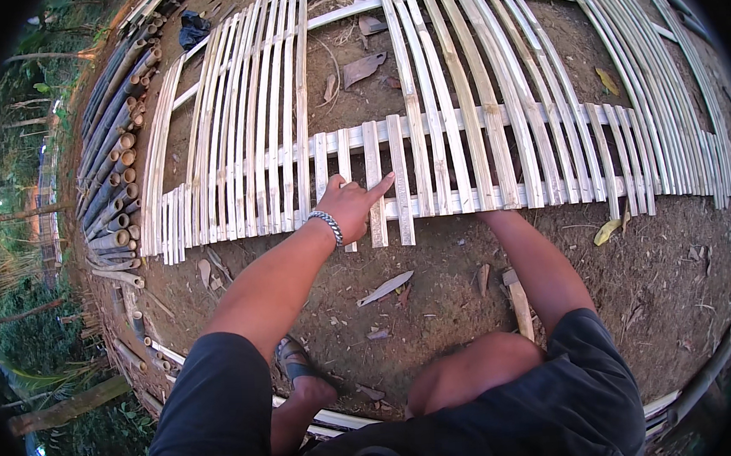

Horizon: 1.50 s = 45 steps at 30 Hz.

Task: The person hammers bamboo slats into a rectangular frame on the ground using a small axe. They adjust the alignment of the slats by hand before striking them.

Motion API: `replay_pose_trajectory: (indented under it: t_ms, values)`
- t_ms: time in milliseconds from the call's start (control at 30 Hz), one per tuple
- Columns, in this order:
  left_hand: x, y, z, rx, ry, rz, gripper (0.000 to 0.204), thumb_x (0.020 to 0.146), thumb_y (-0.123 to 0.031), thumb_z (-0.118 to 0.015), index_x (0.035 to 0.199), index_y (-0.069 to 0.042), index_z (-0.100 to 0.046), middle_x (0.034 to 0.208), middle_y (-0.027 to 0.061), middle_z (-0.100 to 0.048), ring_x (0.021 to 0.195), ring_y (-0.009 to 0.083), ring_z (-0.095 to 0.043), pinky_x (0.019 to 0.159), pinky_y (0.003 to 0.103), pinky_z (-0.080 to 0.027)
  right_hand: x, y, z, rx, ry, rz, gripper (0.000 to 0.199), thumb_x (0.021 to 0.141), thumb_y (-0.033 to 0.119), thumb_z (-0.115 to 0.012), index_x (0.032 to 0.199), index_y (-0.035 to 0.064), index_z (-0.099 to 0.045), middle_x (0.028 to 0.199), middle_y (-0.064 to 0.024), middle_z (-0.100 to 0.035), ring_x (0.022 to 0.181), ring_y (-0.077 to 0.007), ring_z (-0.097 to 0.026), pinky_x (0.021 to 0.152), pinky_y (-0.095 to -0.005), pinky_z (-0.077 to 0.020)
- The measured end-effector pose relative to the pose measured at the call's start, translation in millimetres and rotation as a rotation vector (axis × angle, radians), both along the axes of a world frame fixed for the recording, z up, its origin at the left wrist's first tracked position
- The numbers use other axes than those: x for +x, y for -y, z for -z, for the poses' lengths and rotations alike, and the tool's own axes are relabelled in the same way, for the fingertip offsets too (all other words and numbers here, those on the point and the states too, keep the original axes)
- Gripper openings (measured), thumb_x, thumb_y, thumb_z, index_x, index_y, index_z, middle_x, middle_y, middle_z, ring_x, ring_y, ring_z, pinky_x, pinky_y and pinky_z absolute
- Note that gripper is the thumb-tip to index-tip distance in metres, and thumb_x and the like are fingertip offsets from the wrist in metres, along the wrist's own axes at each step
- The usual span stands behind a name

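My left hand (352,205), with a chain bracelet (327,224) at its wrist, lies over short bamboo slats at the near edge of a bamboo lattice panel. Its thumb stretches right onto a short slat (402,204); the other fingers are bent, with their tips hidden. Another short slat (373,155) stands under the hand's right side. These slats cross two rails, the nearer rail (432,205) and the farther rail (426,125), and stick out toward me. My right forearm (541,258) reaches to the near rail, where the hand passes beneath the lattice and its fingers are hidden.
Long pale slats (473,68) run away from me across the panel on bare soil. Dark bamboo poles (123,160) are stacked at the left. Dry leaves (385,288) and a bamboo piece (519,304) lie near my legs. A black plastic bag (193,28) rests at the far left.
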<state>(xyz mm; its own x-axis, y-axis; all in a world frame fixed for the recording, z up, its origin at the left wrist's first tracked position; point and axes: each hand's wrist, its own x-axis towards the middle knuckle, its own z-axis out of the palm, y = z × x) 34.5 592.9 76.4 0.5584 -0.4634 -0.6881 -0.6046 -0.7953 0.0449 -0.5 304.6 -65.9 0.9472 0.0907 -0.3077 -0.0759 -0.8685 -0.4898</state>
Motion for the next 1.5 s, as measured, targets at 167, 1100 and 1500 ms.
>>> replay_pose_trajectory:
  t_ms: [167, 1100, 1500]
  values:
    - [-5, -12, 7, -0.05, 0.027, -0.009, 0.099, 0.081, 0.0, -0.065, 0.165, -0.018, -0.017, 0.106, 0.0144, -0.068, 0.108, 0.0302, -0.063, 0.114, 0.047, -0.028, -78, -7, -24, -0.282, 0.035, 0.031, 0.065, 0.095, 0.042, -0.062, 0.149, 0.0081, -0.047, 0.147, -0.0264, -0.049, 0.142, -0.0449, -0.041, 0.118, -0.0646, -0.026]
    - [-32, -24, 32, -0.277, 0.393, -0.07, 0.096, 0.082, -0.001, -0.066, 0.165, -0.019, -0.022, 0.153, 0.0131, -0.039, 0.144, 0.0309, -0.037, 0.123, 0.061, -0.017, -195, -22, -171, 0.163, -0.288, 0.122, 0.058, 0.094, 0.011, -0.06, 0.146, 0.0043, -0.035, 0.112, -0.0266, -0.067, 0.098, -0.0388, -0.071, 0.083, -0.0478, -0.0571]
    - [-20, -19, 31, -0.252, 0.192, 0.117, 0.093, 0.089, -0.006, -0.065, 0.165, -0.022, -0.014, 0.174, -0.0005, -0.008, 0.16, 0.0243, -0.011, 0.127, 0.058, -0.018, -2, -75, -154, 0.093, 0.535, 0.114, 0.05, 0.106, 0.017, -0.047, 0.151, 0.0009, -0.033, 0.113, -0.034, -0.066, 0.098, -0.0486, -0.069, 0.083, -0.0548, -0.0543]
